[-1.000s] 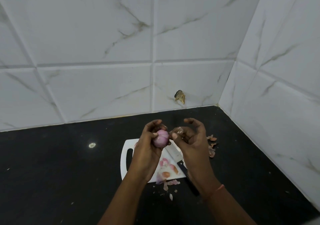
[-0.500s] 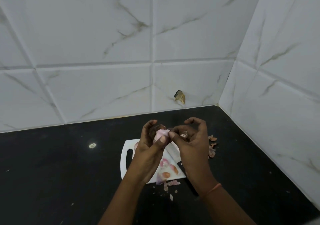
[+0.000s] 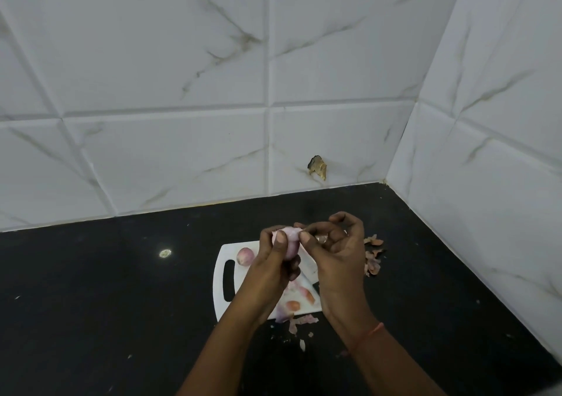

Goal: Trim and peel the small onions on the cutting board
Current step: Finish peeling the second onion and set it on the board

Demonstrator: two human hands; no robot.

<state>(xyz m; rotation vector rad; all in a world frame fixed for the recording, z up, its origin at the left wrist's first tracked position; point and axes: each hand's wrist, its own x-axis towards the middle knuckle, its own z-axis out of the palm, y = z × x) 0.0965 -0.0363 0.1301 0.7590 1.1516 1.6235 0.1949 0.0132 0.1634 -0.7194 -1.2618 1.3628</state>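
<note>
Gripping a smooth, rounded pink onion point(image 3: 289, 241) above the board point(image 3: 219, 286), the left hand point(image 3: 273, 269) curls round it; the right hand point(image 3: 336, 254) pinches its papery skin at the top. A second onion point(image 3: 244, 256) lies left of the fingers. Dry peels point(image 3: 373, 258) lie right; the knife is mostly hidden.

Both hands raised, left hand point(image 3: 275, 261) gripping, right hand point(image 3: 336, 251) pinching (fingers curled).

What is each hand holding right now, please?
Left hand: grips the onion.
Right hand: pinches the onion's skin at the top.
</note>
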